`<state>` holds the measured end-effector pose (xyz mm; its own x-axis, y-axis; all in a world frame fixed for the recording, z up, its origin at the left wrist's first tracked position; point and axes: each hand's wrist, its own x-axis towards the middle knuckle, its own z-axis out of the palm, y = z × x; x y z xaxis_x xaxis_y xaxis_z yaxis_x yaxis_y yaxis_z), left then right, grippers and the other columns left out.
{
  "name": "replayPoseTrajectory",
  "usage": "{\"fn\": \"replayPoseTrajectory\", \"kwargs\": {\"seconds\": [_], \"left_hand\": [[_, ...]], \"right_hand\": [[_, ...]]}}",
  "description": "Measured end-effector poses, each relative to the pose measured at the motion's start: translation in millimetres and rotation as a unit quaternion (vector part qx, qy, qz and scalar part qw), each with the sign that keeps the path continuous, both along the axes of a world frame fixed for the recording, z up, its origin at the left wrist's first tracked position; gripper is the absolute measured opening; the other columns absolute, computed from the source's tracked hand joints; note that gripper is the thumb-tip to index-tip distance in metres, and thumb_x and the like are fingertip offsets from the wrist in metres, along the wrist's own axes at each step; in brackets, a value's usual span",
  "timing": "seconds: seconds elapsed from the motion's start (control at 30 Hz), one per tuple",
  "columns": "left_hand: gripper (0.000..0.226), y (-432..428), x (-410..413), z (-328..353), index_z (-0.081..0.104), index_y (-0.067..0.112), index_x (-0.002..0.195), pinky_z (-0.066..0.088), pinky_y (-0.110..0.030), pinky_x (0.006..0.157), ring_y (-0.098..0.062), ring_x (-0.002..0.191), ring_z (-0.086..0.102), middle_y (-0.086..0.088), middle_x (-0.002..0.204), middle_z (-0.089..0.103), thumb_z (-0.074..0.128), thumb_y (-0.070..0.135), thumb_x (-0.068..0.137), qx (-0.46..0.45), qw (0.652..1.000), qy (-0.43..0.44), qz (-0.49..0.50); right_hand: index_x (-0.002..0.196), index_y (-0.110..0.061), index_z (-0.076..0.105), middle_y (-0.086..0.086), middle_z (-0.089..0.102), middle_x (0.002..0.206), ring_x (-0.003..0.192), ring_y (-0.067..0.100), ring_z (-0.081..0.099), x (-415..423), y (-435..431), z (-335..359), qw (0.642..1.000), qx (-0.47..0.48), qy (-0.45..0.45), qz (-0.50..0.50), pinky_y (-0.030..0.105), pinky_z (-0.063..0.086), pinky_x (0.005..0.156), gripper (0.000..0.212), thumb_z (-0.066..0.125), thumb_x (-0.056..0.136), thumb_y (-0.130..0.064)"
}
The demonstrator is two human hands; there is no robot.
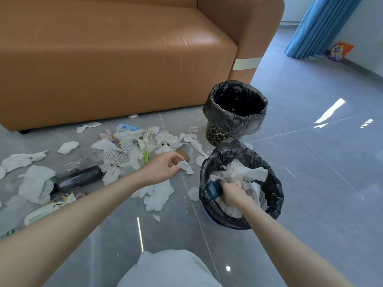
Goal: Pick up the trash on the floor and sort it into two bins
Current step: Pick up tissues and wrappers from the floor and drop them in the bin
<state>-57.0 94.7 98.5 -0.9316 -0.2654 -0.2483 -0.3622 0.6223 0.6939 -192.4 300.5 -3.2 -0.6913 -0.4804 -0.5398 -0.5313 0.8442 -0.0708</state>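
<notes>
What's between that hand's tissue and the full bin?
Only a flat white disc lies between the crumpled tissue, pinched by the left hand, and the near bin. The right hand grips paper inside it.

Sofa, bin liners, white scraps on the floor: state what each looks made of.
Sofa: tan leather or an imitation, cannot tell which; smooth, with a soft sheen and shallow creases.
Bin liners: thin black plastic film, glossy and wrinkled, folded over the rims.
White scraps: soft tissue paper, matt, crumpled, torn at the edges.
</notes>
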Motion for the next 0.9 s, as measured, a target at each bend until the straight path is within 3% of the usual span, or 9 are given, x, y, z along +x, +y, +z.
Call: {"fn": "replayPoseTrajectory", "kwargs": {"seconds": [0.17, 0.3, 0.47, 0.53, 0.63, 0.7, 0.9], "left_hand": [[0.031, 4.4, -1.8, 26.3, 0.054, 0.020, 0.125, 0.043, -0.023, 0.086, -0.012, 0.105, 0.055, 0.003, 0.126, 0.056, 0.048, 0.018, 0.095, -0.015, 1.000, -0.004, -0.014], [0.032, 14.2, -2.6, 46.6, 0.053, 0.017, 0.127, 0.040, -0.021, 0.084, -0.009, 0.099, 0.053, 0.001, 0.126, 0.057, 0.047, 0.016, 0.095, -0.040, 0.998, 0.002, -0.041], [0.028, 23.6, -7.5, 72.7, 0.055, 0.020, 0.123, 0.043, -0.024, 0.085, -0.011, 0.100, 0.054, 0.001, 0.122, 0.059, 0.044, 0.018, 0.097, -0.024, 0.999, 0.033, -0.010], [0.028, 25.5, -8.5, 78.7, 0.055, 0.021, 0.122, 0.044, -0.027, 0.087, -0.013, 0.103, 0.056, 0.002, 0.121, 0.060, 0.044, 0.019, 0.097, -0.024, 0.999, 0.044, 0.010], [0.028, 30.5, -6.5, 82.5, 0.056, 0.022, 0.122, 0.045, -0.028, 0.089, -0.015, 0.105, 0.057, 0.004, 0.120, 0.059, 0.044, 0.020, 0.097, -0.023, 0.998, 0.056, 0.020], [0.028, 33.1, -2.9, 80.8, 0.055, 0.022, 0.123, 0.045, -0.028, 0.087, -0.014, 0.104, 0.056, 0.004, 0.120, 0.059, 0.045, 0.021, 0.097, -0.025, 0.998, 0.058, 0.016], [0.029, 31.0, 10.6, 66.7, 0.054, 0.022, 0.124, 0.044, -0.027, 0.088, -0.013, 0.101, 0.055, 0.003, 0.123, 0.058, 0.047, 0.020, 0.096, -0.040, 0.998, 0.039, 0.004]], "right_hand": [[0.129, -0.023, 0.050, 0.004, 0.060, 0.118, 0.103, 0.026, 0.059, 7.8, -3.4, 32.9, 0.995, -0.024, 0.092, 0.026, 0.034, 0.052, 0.080, 0.038, 0.046, 0.092, -0.017], [0.120, -0.022, 0.057, 0.003, 0.065, 0.111, 0.098, 0.026, 0.062, 22.6, -0.9, 70.4, 0.981, -0.068, 0.173, 0.057, 0.027, 0.042, 0.064, 0.029, 0.044, 0.094, -0.019], [0.112, -0.013, 0.060, 0.011, 0.064, 0.107, 0.099, 0.032, 0.060, 57.4, -4.2, 71.1, 0.989, -0.094, 0.098, 0.065, 0.032, 0.044, 0.069, 0.031, 0.047, 0.095, -0.036], [0.120, -0.012, 0.053, 0.014, 0.062, 0.112, 0.102, 0.033, 0.059, 66.5, -0.8, 58.7, 0.989, -0.103, 0.083, 0.072, 0.033, 0.043, 0.070, 0.032, 0.051, 0.093, -0.031], [0.146, -0.015, 0.024, 0.019, 0.060, 0.116, 0.099, 0.035, 0.060, 73.3, 6.9, 41.8, 0.986, -0.099, 0.103, 0.083, 0.034, 0.041, 0.066, 0.056, 0.047, 0.095, -0.018], [0.150, -0.012, 0.011, 0.021, 0.061, 0.113, 0.095, 0.035, 0.062, 72.4, 11.0, 34.9, 0.984, -0.077, 0.132, 0.089, 0.032, 0.037, 0.062, 0.065, 0.043, 0.095, -0.009], [0.151, -0.008, 0.007, 0.018, 0.060, 0.120, 0.099, 0.032, 0.061, 42.8, 40.3, 34.6, 0.985, -0.061, 0.161, 0.007, 0.032, 0.039, 0.065, 0.065, 0.039, 0.095, -0.002]]}}
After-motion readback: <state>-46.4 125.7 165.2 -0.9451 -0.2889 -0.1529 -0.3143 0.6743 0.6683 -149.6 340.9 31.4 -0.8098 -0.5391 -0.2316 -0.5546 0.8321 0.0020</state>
